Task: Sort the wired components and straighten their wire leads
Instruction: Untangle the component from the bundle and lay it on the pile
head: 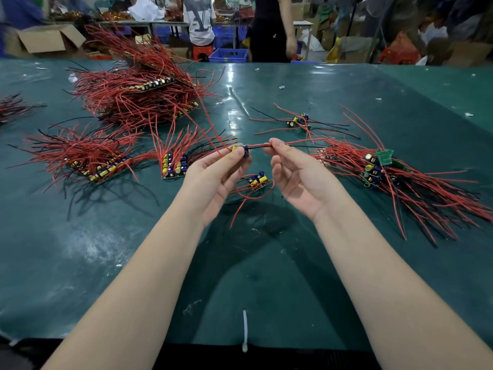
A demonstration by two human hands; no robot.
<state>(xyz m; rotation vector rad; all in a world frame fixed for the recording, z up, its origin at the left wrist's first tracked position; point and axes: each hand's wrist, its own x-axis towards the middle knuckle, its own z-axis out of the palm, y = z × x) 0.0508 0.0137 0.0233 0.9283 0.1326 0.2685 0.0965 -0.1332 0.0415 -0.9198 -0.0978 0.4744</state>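
1. White cable tie (244, 331) lies at counter (293, 263) near edge.
2. Left hand (213, 177) palm-up, fingertips pinching one wired component (241, 150) above counter.
3. Right hand (296, 177) palm-up, pinching its wire leads (257, 146).
4. One loose component (257, 180) lies below, between hands.

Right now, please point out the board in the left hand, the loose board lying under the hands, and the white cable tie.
held board (241, 150), head view, blue part
loose board (258, 180), head view, yellow part
white cable tie (245, 329), head view, middle

Both forearms out, palms up; left hand (213, 169) fingers pinched, right hand (296, 177) thumb & forefinger pinched.
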